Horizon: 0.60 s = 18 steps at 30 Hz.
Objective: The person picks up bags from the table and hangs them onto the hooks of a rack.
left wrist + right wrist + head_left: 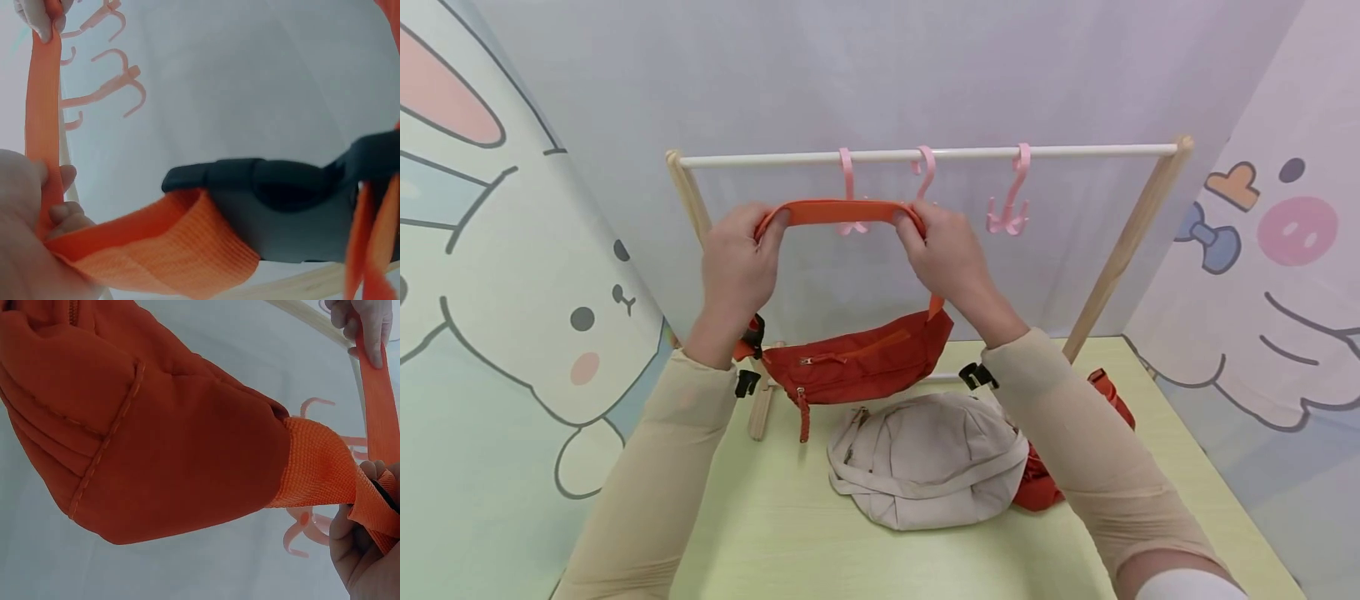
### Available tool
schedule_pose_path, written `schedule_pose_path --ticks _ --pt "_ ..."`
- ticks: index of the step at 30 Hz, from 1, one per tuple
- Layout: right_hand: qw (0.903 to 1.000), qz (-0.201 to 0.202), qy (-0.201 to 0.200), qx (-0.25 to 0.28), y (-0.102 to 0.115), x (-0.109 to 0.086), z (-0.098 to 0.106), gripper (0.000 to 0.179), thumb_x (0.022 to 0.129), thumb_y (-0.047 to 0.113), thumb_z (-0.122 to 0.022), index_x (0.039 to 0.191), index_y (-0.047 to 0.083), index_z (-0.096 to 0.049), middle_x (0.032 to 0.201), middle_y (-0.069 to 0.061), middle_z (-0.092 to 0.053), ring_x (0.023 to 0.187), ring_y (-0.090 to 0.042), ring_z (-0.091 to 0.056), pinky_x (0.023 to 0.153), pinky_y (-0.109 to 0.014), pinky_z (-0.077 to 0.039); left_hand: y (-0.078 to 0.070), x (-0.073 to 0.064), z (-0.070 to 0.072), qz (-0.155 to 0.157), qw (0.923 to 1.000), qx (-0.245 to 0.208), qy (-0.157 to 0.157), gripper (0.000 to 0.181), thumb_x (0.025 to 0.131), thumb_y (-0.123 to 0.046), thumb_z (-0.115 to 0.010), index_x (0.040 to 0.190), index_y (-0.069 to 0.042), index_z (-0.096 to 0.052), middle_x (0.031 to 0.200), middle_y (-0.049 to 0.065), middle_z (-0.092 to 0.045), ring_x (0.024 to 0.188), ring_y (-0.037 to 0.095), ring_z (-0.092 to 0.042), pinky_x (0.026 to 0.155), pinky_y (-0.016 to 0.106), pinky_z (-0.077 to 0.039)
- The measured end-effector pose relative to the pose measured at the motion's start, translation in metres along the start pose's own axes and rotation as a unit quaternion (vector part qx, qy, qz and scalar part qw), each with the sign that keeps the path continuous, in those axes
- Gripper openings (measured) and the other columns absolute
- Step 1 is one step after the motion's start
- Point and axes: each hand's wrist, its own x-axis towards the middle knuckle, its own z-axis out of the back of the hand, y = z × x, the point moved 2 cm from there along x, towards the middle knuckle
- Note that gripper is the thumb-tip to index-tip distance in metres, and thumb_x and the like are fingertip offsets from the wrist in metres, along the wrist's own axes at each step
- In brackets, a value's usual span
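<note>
Both hands hold up a red waist bag (865, 358) by its orange strap (842, 212), stretched level between them. My left hand (741, 258) grips the strap's left part, thumb on top of the webbing. On the right, my right hand (946, 250) pinches the other part, with webbing bunched in its fingers in the right wrist view. The bag's body hangs below, tilted, with a zipper pull dangling. A black buckle (281, 206) sits on the strap near the left hand. Behind the strap, pink hooks (928, 171) hang from a white rail (775, 159).
A beige bag (932, 458) lies on the pale green table (760, 533) under the red one. Another red bag (1037, 483) is partly hidden behind it and the right forearm. Wooden posts (1120, 258) hold up the rail. Cartoon-printed panels (1255, 275) stand at both sides.
</note>
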Motion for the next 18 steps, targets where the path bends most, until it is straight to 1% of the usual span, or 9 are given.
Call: schedule_pose_path --ticks 3,8,14,18 --pt "0.9999 -0.006 0.0 -0.01 -0.002 0.003 -0.001 0.035 0.112 0.029 -0.051 0.083 0.01 -0.054 0.063 -0.008 -0.043 0.053 -0.024 -0.038 0.053 -0.035 -0.031 0.001 0.003 -0.003 0.005 1.0 0.007 0.0 0.041 0.112 -0.037 -0.056 0.099 -0.001 -0.07 0.086 0.016 -0.062 0.081 0.032 -0.054 0.071 0.041 -0.039" --pt "0.9996 -0.013 0.003 -0.023 -0.003 0.006 -0.002 0.033 0.112 0.03 -0.051 0.086 0.01 -0.058 0.064 -0.008 -0.045 0.055 -0.024 -0.04 0.053 -0.035 -0.032 0.003 0.006 -0.008 0.008 0.9998 0.015 -0.005 0.041 0.112 -0.036 -0.056 0.098 0.0 -0.069 0.084 0.017 -0.061 0.078 0.034 -0.052 0.071 0.041 -0.039" --pt "0.9995 -0.021 0.003 -0.025 -0.005 0.008 -0.002 0.033 0.112 0.028 -0.05 0.086 0.01 -0.058 0.065 -0.008 -0.046 0.055 -0.024 -0.042 0.053 -0.035 -0.033 0.004 0.008 -0.015 0.019 0.9998 0.01 -0.007 0.04 0.111 -0.036 -0.056 0.102 0.0 -0.071 0.086 0.016 -0.063 0.079 0.033 -0.053 0.071 0.041 -0.039" --pt "0.9993 -0.023 0.005 -0.03 -0.005 0.009 -0.002 0.032 0.112 0.029 -0.05 0.089 0.01 -0.06 0.065 -0.008 -0.047 0.055 -0.024 -0.043 0.053 -0.035 -0.034 0.004 0.01 -0.018 0.026 0.9996 0.012 -0.009 0.041 0.112 -0.038 -0.055 0.104 -0.001 -0.072 0.087 0.016 -0.064 0.079 0.033 -0.054 0.069 0.041 -0.04"
